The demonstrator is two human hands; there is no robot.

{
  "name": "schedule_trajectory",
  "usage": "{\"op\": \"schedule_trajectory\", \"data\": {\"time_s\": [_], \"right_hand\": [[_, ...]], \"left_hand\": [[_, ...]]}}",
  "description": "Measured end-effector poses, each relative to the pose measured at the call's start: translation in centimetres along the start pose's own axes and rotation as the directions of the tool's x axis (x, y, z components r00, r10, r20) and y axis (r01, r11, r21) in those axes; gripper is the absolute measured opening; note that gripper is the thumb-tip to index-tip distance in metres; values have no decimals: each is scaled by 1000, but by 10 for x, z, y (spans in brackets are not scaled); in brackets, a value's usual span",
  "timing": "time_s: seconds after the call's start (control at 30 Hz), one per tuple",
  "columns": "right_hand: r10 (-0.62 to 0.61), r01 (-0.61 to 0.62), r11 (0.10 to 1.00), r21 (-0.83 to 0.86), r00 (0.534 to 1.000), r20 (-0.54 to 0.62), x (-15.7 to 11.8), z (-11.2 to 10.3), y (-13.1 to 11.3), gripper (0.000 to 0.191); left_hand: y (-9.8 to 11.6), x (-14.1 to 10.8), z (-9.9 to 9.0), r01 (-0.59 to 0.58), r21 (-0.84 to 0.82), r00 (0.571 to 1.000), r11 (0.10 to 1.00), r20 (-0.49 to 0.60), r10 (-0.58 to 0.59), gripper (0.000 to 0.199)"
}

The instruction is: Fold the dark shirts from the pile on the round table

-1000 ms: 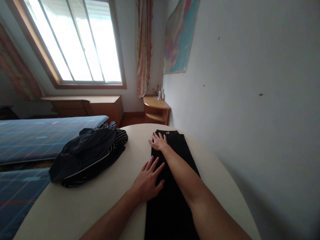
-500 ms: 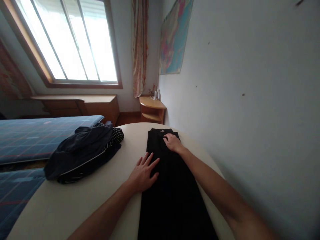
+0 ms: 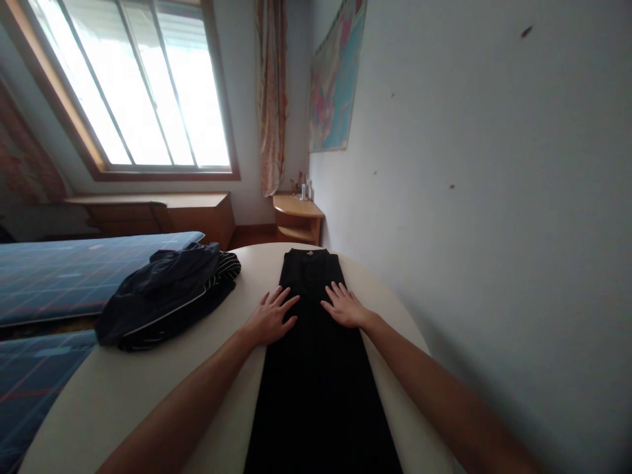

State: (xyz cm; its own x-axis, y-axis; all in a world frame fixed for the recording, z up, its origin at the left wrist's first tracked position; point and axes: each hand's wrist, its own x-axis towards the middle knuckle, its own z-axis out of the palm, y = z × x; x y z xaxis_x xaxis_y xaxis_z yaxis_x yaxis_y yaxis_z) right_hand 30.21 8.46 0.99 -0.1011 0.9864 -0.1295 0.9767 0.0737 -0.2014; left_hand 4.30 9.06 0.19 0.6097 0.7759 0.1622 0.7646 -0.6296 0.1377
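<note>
A black garment [image 3: 318,388], narrow at its far end with a small pale label there, lies flat and lengthwise on the round cream table [image 3: 207,388]. It may be a shirt or dress; its near end runs out of the picture. My left hand [image 3: 270,317] rests on its left edge, fingers spread. Across from it, my right hand [image 3: 344,305] lies on the garment's right edge, also with fingers apart. Neither hand grips the cloth.
Dark clothes with white stripes [image 3: 168,289] are heaped at the table's left edge. Beyond stands a bed with a blue plaid mattress [image 3: 59,273]. A white wall [image 3: 474,276] runs close along the right. A corner shelf [image 3: 299,207] and a desk [image 3: 197,201] stand behind.
My right hand has slid back from near the label and flattened on the right edge, its fingers now spread. My left hand has shifted slightly toward the far end. The view has turned a little.
</note>
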Motion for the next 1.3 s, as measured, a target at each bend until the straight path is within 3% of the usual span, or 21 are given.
{"op": "schedule_trajectory", "data": {"time_s": [0.13,0.27,0.33,0.43,0.6,0.77,1.03,1.3], "right_hand": [[14,-15,999,-33,999,-46,11,-2,-5,70],[29,-32,999,-14,990,-141,15,4,-5,67],[18,-17,1000,5,983,-180,15,8,-2,64],[-4,7,1000,14,977,-215,13,11,0,61],[-53,52,999,-8,967,-248,11,9,-2,55],[-156,141,987,-76,957,-244,18,2,-5,51],[-180,155,983,-99,920,-349,34,-10,-14,32],[-214,199,977,-80,890,-403,31,-2,-9,22]], "left_hand": [[-11,20,-3,-11,97,1000,995,-1,11,57],[4,20,-9,-64,166,996,984,-49,74,56],[22,6,-12,-174,144,982,974,-53,184,55],[52,-29,-19,-383,58,923,922,45,381,48],[84,-87,-31,-416,-26,905,909,80,417,47],[93,-118,-34,-482,-75,872,873,58,487,35],[103,-123,-32,-656,-10,752,754,-87,653,16],[106,-119,-31,-687,12,721,727,-109,684,7]]}}
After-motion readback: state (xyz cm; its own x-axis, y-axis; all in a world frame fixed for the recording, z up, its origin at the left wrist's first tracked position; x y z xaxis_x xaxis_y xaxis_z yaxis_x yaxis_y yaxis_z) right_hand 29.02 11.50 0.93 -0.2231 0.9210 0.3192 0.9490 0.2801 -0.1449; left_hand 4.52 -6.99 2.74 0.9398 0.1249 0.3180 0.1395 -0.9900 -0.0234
